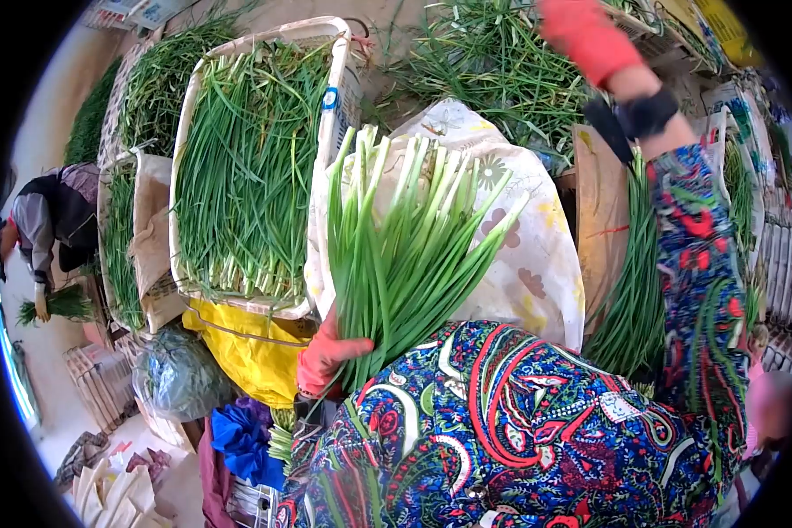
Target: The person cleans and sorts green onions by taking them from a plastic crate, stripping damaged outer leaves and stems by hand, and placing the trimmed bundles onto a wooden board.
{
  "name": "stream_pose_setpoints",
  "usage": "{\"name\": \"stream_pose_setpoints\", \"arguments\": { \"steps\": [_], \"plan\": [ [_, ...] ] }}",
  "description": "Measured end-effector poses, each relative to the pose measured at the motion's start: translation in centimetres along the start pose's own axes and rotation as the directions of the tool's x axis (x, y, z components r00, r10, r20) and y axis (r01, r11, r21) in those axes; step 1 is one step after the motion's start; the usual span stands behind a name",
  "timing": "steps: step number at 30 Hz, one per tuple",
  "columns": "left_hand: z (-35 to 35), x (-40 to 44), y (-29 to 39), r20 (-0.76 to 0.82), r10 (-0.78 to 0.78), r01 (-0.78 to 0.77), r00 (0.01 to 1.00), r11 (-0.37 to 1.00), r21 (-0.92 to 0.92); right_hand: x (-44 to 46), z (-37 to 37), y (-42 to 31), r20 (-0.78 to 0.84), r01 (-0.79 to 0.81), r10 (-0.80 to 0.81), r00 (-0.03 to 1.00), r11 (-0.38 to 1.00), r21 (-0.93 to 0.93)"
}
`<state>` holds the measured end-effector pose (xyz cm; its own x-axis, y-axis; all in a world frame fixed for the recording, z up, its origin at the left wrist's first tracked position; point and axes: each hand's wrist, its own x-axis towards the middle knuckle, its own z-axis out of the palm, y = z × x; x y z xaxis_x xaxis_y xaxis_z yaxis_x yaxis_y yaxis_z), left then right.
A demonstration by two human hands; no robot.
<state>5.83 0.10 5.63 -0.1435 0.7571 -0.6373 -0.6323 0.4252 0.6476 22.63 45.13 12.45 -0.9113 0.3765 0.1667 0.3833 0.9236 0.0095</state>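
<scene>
My left hand [330, 356], in a coral-pink glove, is closed around a bunch of garlic chives [405, 246]. The white cut ends fan out away from me, over a pale flowered cloth [537, 255] on my lap. My right hand [585, 40], gloved in the same pink, is stretched far out at the top edge, above a heap of loose green leaves [493, 79]. Motion smears it and the frame edge cuts it off, so its fingers cannot be made out.
A white plastic crate [336, 106] packed with chives stands left of the cloth. More chives [634, 273] lie by my right arm. A yellow sheet [246, 352] and a clear plastic bag [180, 374] are at lower left. Another person [48, 216] bends over at far left, holding greens.
</scene>
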Motion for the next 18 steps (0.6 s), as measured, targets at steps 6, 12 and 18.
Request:
{"name": "stream_pose_setpoints", "arguments": {
  "steps": [6, 12, 18],
  "plan": [
    [1.1, -0.4, 1.1, -0.015, -0.028, 0.028, 0.999, 0.999, -0.021, -0.6, -0.6, -14.8, 0.344, 0.077, -0.306, 0.888, 0.836, 0.544],
    [1.4, -0.5, 0.8, 0.016, -0.019, 0.019, 1.0, 0.999, -0.028, -1.2, 3.2, -17.8, 0.443, 0.146, -0.278, 0.852, 0.94, 0.31],
    [-0.6, 0.3, -1.1, 0.04, -0.001, -0.001, 0.999, 0.999, 0.055, -1.5, 5.8, -17.6, 0.576, -0.093, -0.234, 0.783, 0.872, 0.48]
  ]
}}
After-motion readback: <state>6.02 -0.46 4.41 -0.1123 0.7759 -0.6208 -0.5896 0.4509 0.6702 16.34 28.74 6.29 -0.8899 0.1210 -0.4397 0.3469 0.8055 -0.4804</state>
